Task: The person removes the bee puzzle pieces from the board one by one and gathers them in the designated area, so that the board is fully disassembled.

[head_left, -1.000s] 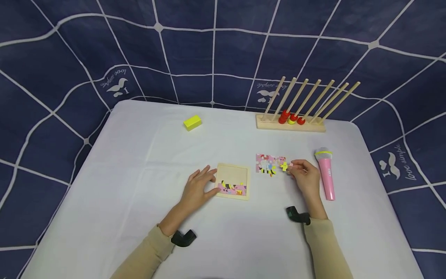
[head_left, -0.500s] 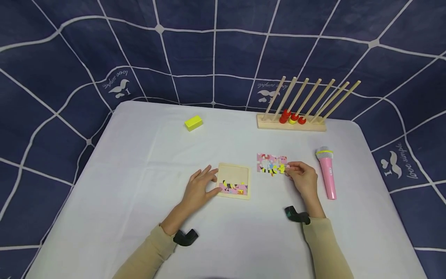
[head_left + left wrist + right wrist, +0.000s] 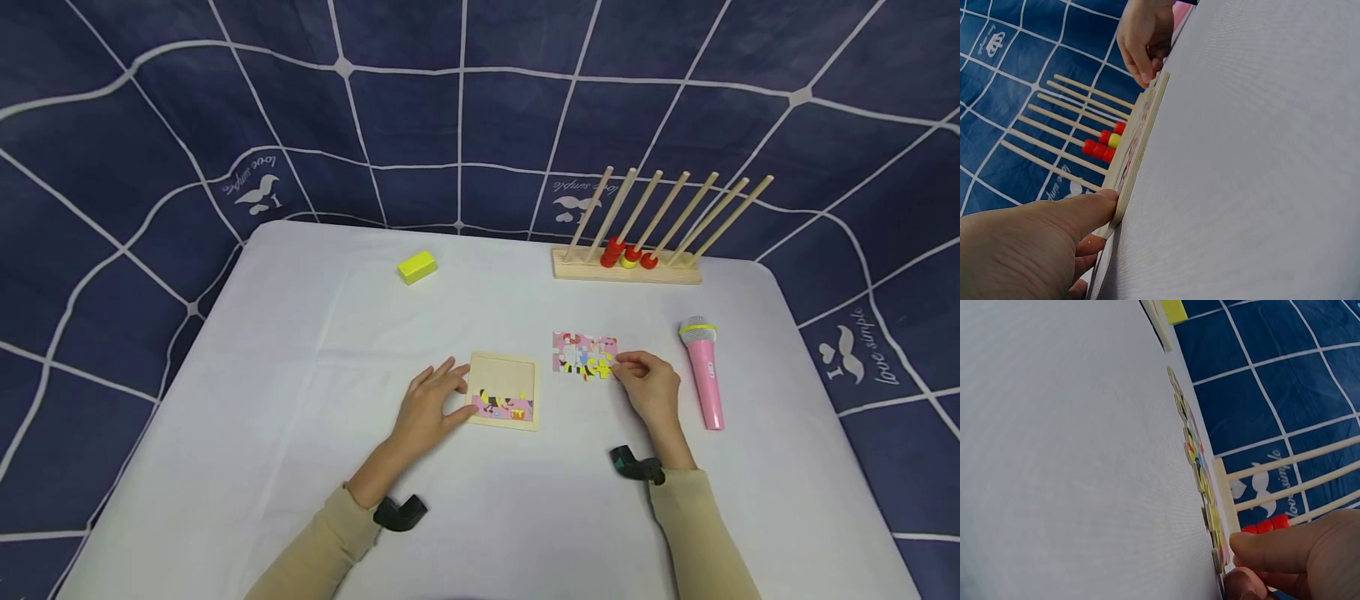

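My left hand (image 3: 426, 410) lies at the left side of a square wooden puzzle tray (image 3: 537, 392), its spread fingers and thumb touching the edge. A strip of pink and yellow puzzle pieces (image 3: 504, 407) fills the tray's near part. To the right, a joined block of puzzle pieces (image 3: 573, 353) lies flat on the cloth. My right hand (image 3: 651, 385) pinches a puzzle piece (image 3: 1223, 548) at that block's right end, thumb against fingers; the fingertips hide part of it. In the left wrist view, my left thumb (image 3: 1094, 209) rests on the tray's edge.
A bead-and-rod wooden stand (image 3: 630, 271) with red and yellow beads is at the back right. A pink toy microphone (image 3: 705, 375) lies right of my right hand. A yellow block (image 3: 417, 267) sits at the back left. Blue grid-patterned cloth (image 3: 405, 117) hangs behind the white table.
My right hand has moved slightly left and brought the yellow and pink piece against the right end of the block. My left hand stays at the tray.
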The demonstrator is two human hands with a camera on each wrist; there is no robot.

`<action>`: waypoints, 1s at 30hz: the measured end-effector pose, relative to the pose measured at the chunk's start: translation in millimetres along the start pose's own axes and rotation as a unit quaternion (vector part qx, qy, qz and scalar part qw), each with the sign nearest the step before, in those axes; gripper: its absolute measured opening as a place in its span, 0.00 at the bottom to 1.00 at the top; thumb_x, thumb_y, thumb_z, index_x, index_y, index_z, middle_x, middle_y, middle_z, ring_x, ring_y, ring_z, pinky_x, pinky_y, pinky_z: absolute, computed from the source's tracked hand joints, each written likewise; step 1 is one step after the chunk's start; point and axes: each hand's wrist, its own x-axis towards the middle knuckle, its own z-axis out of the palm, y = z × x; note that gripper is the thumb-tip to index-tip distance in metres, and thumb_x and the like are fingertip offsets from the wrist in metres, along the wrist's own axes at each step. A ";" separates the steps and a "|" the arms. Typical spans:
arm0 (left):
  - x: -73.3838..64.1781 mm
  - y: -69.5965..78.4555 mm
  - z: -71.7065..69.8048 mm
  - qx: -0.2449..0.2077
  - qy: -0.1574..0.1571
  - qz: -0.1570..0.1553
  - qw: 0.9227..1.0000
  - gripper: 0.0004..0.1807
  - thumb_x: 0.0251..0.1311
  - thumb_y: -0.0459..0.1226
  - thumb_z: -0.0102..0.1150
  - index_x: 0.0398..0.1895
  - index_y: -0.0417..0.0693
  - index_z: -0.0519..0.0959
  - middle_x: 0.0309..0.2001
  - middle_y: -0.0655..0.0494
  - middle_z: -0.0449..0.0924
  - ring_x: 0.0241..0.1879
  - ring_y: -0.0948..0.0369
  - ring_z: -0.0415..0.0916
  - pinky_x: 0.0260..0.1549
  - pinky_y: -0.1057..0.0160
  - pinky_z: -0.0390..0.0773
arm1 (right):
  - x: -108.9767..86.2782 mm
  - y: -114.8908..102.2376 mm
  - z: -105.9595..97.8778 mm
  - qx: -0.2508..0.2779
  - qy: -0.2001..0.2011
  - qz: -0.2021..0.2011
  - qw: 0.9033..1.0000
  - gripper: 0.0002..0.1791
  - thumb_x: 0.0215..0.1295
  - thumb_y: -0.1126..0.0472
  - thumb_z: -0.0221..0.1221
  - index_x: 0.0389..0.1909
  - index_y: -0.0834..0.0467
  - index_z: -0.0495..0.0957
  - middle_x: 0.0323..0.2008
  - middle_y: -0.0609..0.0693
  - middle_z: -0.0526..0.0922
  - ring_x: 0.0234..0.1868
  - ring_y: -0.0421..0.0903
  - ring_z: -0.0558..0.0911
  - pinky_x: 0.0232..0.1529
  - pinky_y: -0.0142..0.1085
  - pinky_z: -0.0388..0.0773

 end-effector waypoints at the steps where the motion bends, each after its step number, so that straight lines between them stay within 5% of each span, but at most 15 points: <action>1: -0.1 -0.2 0.2 -0.001 0.000 0.000 1.000 0.15 0.50 0.43 0.74 0.33 0.47 0.78 0.59 0.48 0.80 0.65 0.47 0.71 0.64 0.40 0.65 | -0.1 -0.5 0.0 -0.001 -0.002 -0.002 1.000 0.08 0.59 0.64 0.66 0.39 0.63 0.85 0.30 0.58 0.85 0.26 0.38 0.76 0.26 0.21 0.69; 22: 0.1 -1.1 1.2 0.002 -0.002 -0.001 1.000 0.14 0.51 0.43 0.73 0.33 0.48 0.77 0.60 0.49 0.79 0.66 0.48 0.70 0.64 0.41 0.64 | 0.8 -4.7 -1.8 -0.026 0.014 -0.033 0.999 0.07 0.59 0.64 0.66 0.36 0.64 0.85 0.28 0.58 0.85 0.26 0.42 0.76 0.26 0.24 0.68; 30: 0.4 1.3 0.4 -0.001 -0.007 -0.009 1.000 0.14 0.51 0.42 0.73 0.33 0.48 0.77 0.60 0.48 0.79 0.66 0.48 0.70 0.65 0.42 0.64 | -14.2 -35.3 4.3 0.027 0.037 -0.073 0.996 0.06 0.58 0.66 0.66 0.35 0.64 0.85 0.26 0.56 0.82 0.25 0.38 0.73 0.25 0.23 0.66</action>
